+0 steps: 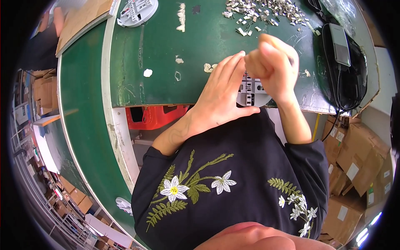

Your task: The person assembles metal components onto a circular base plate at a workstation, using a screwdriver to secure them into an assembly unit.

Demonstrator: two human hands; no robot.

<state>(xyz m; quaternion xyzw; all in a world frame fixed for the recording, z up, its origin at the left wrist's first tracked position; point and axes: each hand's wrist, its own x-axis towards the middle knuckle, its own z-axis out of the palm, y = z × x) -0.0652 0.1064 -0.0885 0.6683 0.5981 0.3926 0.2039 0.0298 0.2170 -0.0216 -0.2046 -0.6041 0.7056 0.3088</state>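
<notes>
Hands meet above round grey plastic plate (250, 95): left hand (221, 96) open, right hand (273, 62) pinched shut, contents unseen; a fumble could drop something

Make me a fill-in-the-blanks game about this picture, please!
1. The table top is coloured ____.
2. The pile of small metal parts lies at the table's ____ edge.
3. The crate under the table is ____.
4. The flowers sewn on the dark top are ____.

Missing words: green; far; red; white
</notes>
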